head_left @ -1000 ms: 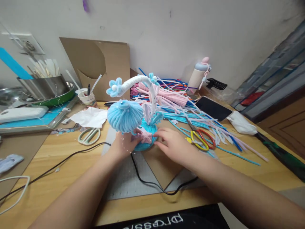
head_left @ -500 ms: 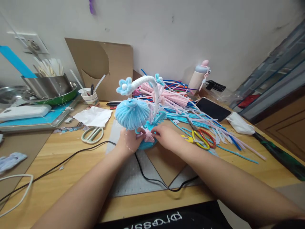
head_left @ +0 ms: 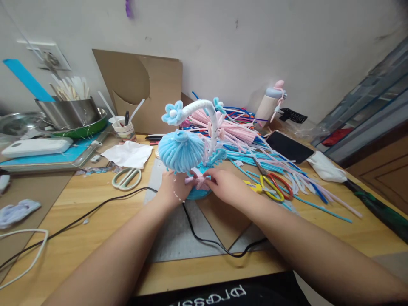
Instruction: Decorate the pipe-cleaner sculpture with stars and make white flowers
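one pink piece [head_left: 202, 183] on blue base [head_left: 197, 194]: left hand [head_left: 174, 186], right hand [head_left: 227, 183], pinching its edges; blue shade [head_left: 181, 152] above left hand.

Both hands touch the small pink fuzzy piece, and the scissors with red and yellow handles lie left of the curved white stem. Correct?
Wrong side: the head view shows the scissors with red and yellow handles right of the curved white stem. The left hand and right hand do touch the pink piece.
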Demonstrator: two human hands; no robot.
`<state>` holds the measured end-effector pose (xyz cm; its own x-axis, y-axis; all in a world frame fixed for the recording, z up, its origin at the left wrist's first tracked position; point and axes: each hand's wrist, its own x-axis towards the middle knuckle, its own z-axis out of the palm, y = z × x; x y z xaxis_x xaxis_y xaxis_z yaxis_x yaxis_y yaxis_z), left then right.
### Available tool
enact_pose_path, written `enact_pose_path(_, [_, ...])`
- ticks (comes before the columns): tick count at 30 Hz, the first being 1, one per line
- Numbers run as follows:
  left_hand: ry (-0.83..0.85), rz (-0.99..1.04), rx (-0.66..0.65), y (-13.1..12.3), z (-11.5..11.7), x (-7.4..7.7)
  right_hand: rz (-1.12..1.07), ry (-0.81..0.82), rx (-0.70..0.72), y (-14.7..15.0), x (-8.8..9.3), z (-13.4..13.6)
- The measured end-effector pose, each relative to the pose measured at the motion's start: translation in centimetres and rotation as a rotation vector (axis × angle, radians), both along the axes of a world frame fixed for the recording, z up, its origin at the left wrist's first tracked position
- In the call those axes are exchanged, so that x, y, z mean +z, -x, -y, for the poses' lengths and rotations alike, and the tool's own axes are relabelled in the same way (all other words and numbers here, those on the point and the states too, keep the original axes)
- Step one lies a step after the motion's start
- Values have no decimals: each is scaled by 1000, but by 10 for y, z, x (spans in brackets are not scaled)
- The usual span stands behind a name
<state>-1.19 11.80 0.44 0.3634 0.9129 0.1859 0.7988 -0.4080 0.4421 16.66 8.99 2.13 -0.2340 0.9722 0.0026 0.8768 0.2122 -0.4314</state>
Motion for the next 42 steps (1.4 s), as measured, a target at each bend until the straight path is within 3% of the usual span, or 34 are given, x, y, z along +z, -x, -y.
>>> enact_pose_path(11, [-35, 13, 21, 0, -1, -7, 126, 37, -44, 13, 9, 3])
enact_pose_path(25, [-29, 18, -32, 0, -2, -5, 69, 29, -47, 9, 2, 0])
enact_pose_path(36, [-50, 20, -97, -1, -3, -11, 72, 29, -48, 9, 4, 0])
enact_pose_path(42, [-56, 124, 70, 11, -11, -3, -117, 33, -68, -24, 6, 28])
